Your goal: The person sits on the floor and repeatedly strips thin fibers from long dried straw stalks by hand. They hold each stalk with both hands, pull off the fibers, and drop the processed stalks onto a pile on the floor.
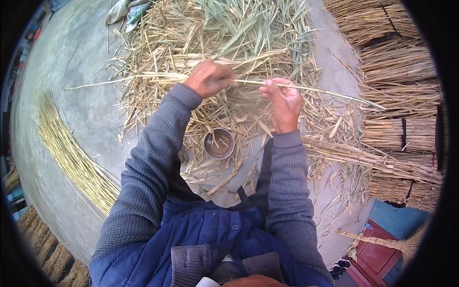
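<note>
A long, thin dry stalk (330, 91) lies almost level across both my hands over the pile of litter. My left hand (212, 78) is closed around its leafy left part, and pale leaf strips trail out to the left. To its right, my right hand (285, 100) pinches the stalk between thumb and fingers, palm partly turned up. The bare end reaches far right, drooping slightly. Beneath the hands spreads a heap of stripped dry leaves (162, 57), greener at the back. A small round bowl (233, 145) with bits of straw in it stands below my hands.
A loose bundle of yellow-green stalks (71, 148) lies on the concrete floor at left. Tied stalk bundles (397, 67) are stacked along the right, with loose stalks (354, 153) reaching toward me. A broom (406, 245) and a red panel (373, 253) are at lower right.
</note>
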Demonstrator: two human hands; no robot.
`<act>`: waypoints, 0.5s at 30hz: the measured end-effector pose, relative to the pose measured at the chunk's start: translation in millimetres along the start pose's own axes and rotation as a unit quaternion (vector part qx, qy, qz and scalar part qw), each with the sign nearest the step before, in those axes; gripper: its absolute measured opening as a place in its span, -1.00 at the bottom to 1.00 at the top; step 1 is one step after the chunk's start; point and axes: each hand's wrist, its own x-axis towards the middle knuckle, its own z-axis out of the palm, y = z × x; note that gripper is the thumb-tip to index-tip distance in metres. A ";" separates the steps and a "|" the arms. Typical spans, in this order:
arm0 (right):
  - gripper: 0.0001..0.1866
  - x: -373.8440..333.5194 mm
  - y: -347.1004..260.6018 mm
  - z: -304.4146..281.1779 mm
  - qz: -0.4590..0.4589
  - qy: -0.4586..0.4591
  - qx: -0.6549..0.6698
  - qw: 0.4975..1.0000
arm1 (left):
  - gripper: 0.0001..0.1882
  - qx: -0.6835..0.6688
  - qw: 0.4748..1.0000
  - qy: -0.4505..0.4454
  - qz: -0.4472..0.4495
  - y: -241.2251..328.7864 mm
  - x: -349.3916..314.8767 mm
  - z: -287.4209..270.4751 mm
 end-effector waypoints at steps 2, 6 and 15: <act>-0.80 2.1 -2.4 -6.6 -0.017 0.005 -0.032 0.999 | -0.82 -0.010 1.000 0.003 0.000 -1.5 -0.9 -4.0; -0.92 4.1 5.6 -11.1 -0.085 0.015 -0.265 0.960 | -0.84 0.112 0.991 -0.012 0.073 -6.5 -6.6 -8.5; -0.70 20.3 34.5 -47.2 -0.036 -0.144 -0.615 0.774 | -0.87 0.310 0.944 -0.006 0.115 -10.4 -64.5 -48.9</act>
